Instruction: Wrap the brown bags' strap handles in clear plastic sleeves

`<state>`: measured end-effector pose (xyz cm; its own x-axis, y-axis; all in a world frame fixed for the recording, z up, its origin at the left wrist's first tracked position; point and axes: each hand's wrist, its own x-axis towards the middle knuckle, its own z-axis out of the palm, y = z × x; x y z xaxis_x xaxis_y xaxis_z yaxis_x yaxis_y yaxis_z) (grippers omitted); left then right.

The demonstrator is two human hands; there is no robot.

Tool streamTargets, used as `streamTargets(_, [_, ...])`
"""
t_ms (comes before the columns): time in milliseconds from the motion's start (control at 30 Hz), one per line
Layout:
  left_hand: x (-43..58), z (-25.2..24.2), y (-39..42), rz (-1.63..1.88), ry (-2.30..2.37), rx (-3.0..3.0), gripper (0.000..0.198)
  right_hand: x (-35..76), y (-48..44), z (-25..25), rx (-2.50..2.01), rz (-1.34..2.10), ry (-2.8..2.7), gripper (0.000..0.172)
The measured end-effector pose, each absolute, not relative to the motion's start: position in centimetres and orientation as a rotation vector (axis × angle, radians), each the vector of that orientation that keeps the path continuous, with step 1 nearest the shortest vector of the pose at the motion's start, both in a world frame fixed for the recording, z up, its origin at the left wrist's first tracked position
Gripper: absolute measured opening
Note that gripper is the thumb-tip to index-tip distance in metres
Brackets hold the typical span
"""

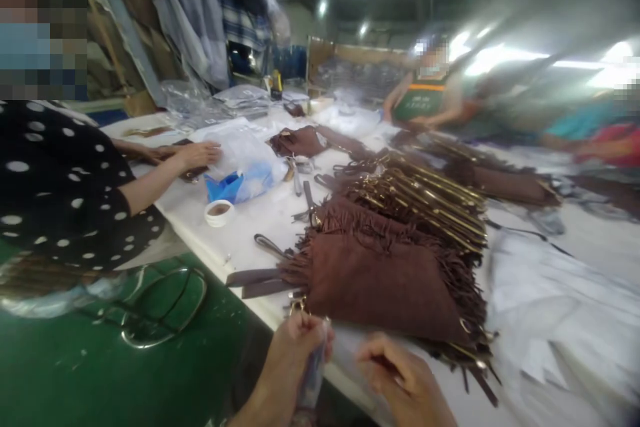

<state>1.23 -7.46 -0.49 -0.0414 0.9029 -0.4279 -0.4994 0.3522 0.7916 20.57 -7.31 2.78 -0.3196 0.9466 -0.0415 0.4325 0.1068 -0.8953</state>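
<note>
The left hand (303,337) pinches a thin, shiny, grey strip (313,377). The right hand (400,373) curls; I can't tell if it holds anything. A flat, brown, fringed bag (380,283) lies at the left hand's two o'clock. Handling the strip seems the step; next needs a steady pinch.

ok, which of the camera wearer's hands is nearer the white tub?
Left. The left hand is right of the white tub and nearer the camera; the right hand is farther right, before the brown fringed bag.
</note>
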Motion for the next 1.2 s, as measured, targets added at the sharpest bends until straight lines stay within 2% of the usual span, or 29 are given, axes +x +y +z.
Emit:
streamTargets(167, [0.9, -1.4, -7.1, 1.215, 1.093, 0.427, 0.030, 15.1, -4.9, 2.1, -1.253, 1.122, -1.890, 0.017])
streamTargets(500, [1.4, -2.8, -6.7, 1.248, 1.256, 0.644, 0.007, 14.8, -4.2, 1.0, -1.342, 0.937, -2.048, 0.023])
streamTargets(800, [1.1, -2.5, -7.0, 1.248, 1.209, 0.655, 0.012, 14.3, -4.3, 0.7, -1.451, 0.754, -2.182, 0.024])
streamTargets(933, [1.0, -2.0, -7.1, 1.207, 1.208, 0.651, 0.013, 13.8, -4.5, 1.2, -1.599, 0.653, -2.129, 0.012])
streamTargets(1033, [0.9, -2.4, -7.1, 1.194, 1.182, 0.631, 0.014, 13.6, -4.2, 1.5, -1.654, 0.615, -2.122, 0.020])
streamTargets(1200, [1.0, -3.2, -6.8, 1.226, 1.184, 0.544, 0.022, 13.9, -3.9, 1.6, -1.583, 0.644, -2.159, 0.021])
